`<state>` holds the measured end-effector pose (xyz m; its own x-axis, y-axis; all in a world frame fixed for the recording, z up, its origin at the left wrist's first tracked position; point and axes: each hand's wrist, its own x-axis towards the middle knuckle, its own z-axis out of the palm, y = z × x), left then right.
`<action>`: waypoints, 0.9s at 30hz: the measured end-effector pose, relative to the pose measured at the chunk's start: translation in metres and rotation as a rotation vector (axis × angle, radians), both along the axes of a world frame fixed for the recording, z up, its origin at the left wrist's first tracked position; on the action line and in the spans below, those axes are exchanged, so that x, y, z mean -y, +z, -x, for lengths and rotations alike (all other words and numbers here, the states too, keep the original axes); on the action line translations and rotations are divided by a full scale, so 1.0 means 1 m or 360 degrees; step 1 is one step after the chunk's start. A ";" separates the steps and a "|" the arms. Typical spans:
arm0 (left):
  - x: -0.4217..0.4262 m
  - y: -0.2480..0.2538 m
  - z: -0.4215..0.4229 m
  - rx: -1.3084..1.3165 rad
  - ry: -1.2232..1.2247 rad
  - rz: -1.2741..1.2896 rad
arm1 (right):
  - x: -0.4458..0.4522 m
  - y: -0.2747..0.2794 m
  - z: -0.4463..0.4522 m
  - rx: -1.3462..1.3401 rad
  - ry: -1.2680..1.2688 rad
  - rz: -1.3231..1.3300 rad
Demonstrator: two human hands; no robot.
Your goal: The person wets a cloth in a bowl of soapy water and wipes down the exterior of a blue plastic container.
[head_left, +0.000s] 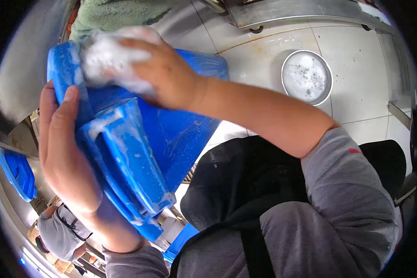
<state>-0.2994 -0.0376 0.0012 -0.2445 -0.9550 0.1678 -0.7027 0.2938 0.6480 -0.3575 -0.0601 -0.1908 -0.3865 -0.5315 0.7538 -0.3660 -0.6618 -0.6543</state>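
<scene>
A large blue plastic bin (171,125) lies tilted in front of me, streaked with soap suds. My left hand (67,148) grips its rim at the left, with the thumb over the edge. Up near the top of the bin, my right hand (160,74) is closed on a white sponge or cloth (109,58) thick with foam and presses it against the blue plastic. Foam and motion blur hide its exact kind and some of the fingers.
A round metal basin (307,77) of sudsy water stands on the tiled floor (352,60). A green towel-like cloth (116,16) is beyond the bin. Steel equipment (287,14) runs along the top. Another person (65,231) is at the lower left, near a blue lid-like piece (17,173).
</scene>
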 end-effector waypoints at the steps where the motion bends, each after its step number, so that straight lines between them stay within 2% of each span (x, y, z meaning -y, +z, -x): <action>1: 0.001 0.002 -0.003 0.0127 -0.0007 0.0016 | 0.004 0.005 0.005 -0.0009 -0.0002 -0.0007; 2: 0.002 0.000 -0.008 0.0235 -0.0030 0.0037 | 0.004 0.005 0.011 -0.0036 -0.0022 -0.0011; 3: 0.008 -0.001 -0.027 0.0591 -0.0436 0.0315 | -0.004 -0.020 0.007 -0.0101 -0.0040 -0.0140; 5: 0.006 -0.002 -0.025 0.0660 -0.0470 0.0415 | -0.035 -0.060 0.003 0.0052 0.0006 -0.0329; 8: 0.006 -0.003 -0.021 0.0681 -0.0419 0.0482 | -0.054 -0.065 -0.016 0.0096 0.0029 -0.0500; 10: 0.005 -0.003 -0.018 0.0671 -0.0334 0.0473 | -0.066 -0.022 -0.032 0.0433 0.0068 -0.0333; 12: 0.001 -0.004 -0.013 0.0771 -0.0340 0.0508 | -0.103 -0.014 -0.068 0.0367 0.0173 -0.0441; 13: 0.000 -0.002 -0.013 0.0772 -0.0342 0.0492 | -0.120 -0.016 -0.068 0.0267 0.0231 -0.0366; 14: 0.001 0.000 -0.014 0.0857 -0.0388 0.0511 | -0.123 -0.031 -0.070 0.0267 0.0233 -0.0368; 16: 0.003 0.003 -0.016 0.0943 -0.0436 0.0542 | -0.111 -0.071 -0.070 0.1869 0.1494 -0.0299; 18: 0.005 0.001 -0.017 0.0778 -0.0477 0.0446 | -0.094 -0.081 -0.045 0.0262 -0.0084 -0.0948; 21: 0.007 0.004 -0.014 0.0664 -0.0330 0.0218 | -0.082 -0.045 -0.044 0.0384 -0.0087 -0.0895; 22: 0.009 0.004 -0.016 0.0669 -0.0329 0.0213 | -0.087 -0.032 -0.062 0.1053 0.0616 -0.0636; 23: 0.011 0.004 -0.018 0.0731 -0.0323 0.0277 | -0.121 -0.001 -0.064 0.0474 0.0261 -0.0619; 27: 0.010 0.006 -0.016 0.0955 -0.0303 0.0404 | -0.116 0.008 -0.056 0.0149 0.0172 -0.0457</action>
<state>-0.2836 -0.0478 0.0069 -0.5252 -0.8351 0.1636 -0.8401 0.5394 0.0565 -0.3013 0.0559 -0.1824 -0.3766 -0.7591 0.5309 -0.2331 -0.4770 -0.8474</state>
